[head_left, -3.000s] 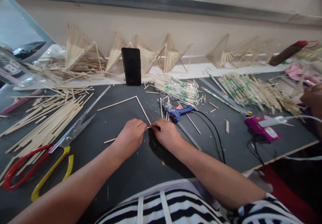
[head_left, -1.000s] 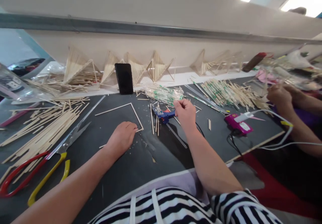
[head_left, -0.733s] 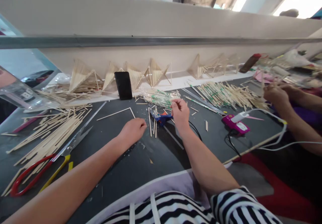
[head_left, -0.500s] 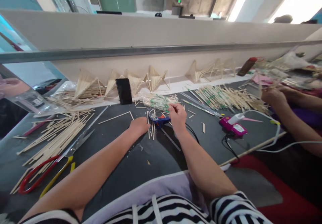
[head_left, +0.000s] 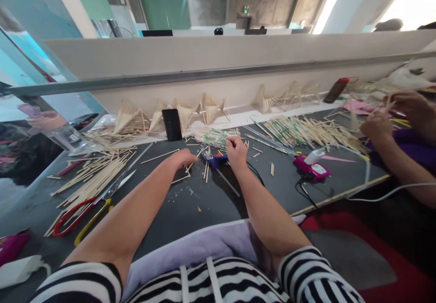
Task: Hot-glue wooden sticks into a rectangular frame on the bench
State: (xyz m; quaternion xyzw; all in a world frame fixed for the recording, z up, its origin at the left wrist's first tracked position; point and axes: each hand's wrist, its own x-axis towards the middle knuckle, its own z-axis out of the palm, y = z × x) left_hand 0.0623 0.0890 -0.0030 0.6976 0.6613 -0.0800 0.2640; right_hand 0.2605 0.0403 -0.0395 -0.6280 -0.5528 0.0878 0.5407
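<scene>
My left hand (head_left: 184, 158) is closed in a pinch above the dark tabletop, on a thin wooden stick (head_left: 187, 170) mostly hidden by the fingers. Beneath it, joined sticks (head_left: 160, 156) lie at an angle. My right hand (head_left: 237, 153) is wrapped round the handle of a blue glue gun (head_left: 217, 160), whose nozzle end points left towards my left hand. A clear glue stick (head_left: 228, 182) slants out behind the gun. Several short sticks (head_left: 206, 172) lie just below the nozzle, and a plastic pack of sticks (head_left: 214, 136) is behind it.
Scissors (head_left: 98, 201) and loose sticks (head_left: 91, 176) lie left. A phone (head_left: 172, 124) leans near stick models (head_left: 207, 110). To the right are more sticks (head_left: 306, 130), a magenta power block (head_left: 311, 166) with cables, and another person's hands (head_left: 378, 123). A bottle (head_left: 336, 90) stands behind.
My left hand has moved left from the short sticks to the angled sticks. My right hand stays at the glue gun. The view has shifted slightly, showing more on the left.
</scene>
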